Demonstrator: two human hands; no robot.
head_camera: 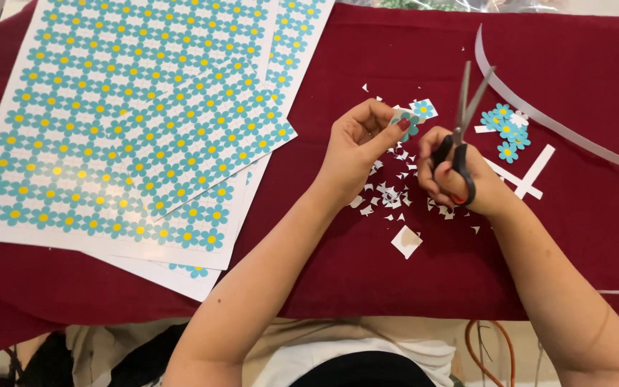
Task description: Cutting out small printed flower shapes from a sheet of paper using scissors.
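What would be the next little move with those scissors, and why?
Probably bringing the paper flower in between the blades and snipping along its edge. The left hand pinches the flower with white border showing, while the right hand holds the scissors open, blades pointing up beside it. White trimmings below and finished flowers to the right suggest this trimming.

Matt dark-red cloth (pixel 395 272) across the frame; glossy printed paper sheets (pixel 123 122) upper left, catching glare; grey metal scissors (pixel 463 115) with smooth black plastic handles, centre right
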